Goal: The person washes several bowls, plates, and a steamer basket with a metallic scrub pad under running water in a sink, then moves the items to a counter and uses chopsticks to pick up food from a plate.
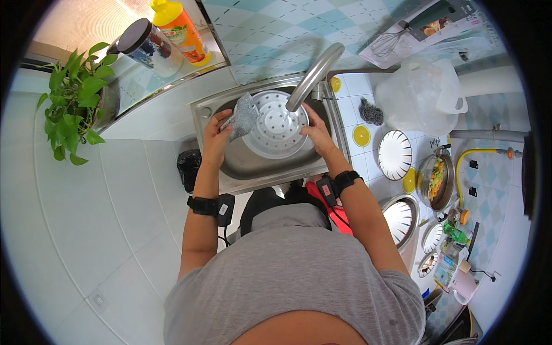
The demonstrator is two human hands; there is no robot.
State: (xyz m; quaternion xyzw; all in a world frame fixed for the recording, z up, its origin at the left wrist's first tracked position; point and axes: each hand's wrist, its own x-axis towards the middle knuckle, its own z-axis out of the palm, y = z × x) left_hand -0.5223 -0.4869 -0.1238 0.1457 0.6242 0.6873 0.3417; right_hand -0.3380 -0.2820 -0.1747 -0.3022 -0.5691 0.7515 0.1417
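A round metal steamer tray (276, 133) with several small holes is held over the stainless steel sink (233, 170). My right hand (316, 131) grips its right rim, thumb on the upper face. In my left hand (217, 137) is a grey scouring cloth (245, 115), which overlaps the tray's left edge. Whether the left fingers also touch the tray cannot be seen. The curved spout of a metal faucet (315, 77) reaches over the tray's upper right part, and a thin stream of water seems to fall from it.
Right of the sink lie a steel wool scrubber (371, 112), a white striped plate (395, 155) and a translucent plastic jug (418, 97). Farther along stands a pan (440, 183) with chopped vegetables. A yellow-orange detergent bottle (183, 34) and a potted plant (82, 101) occupy the ledge at upper left.
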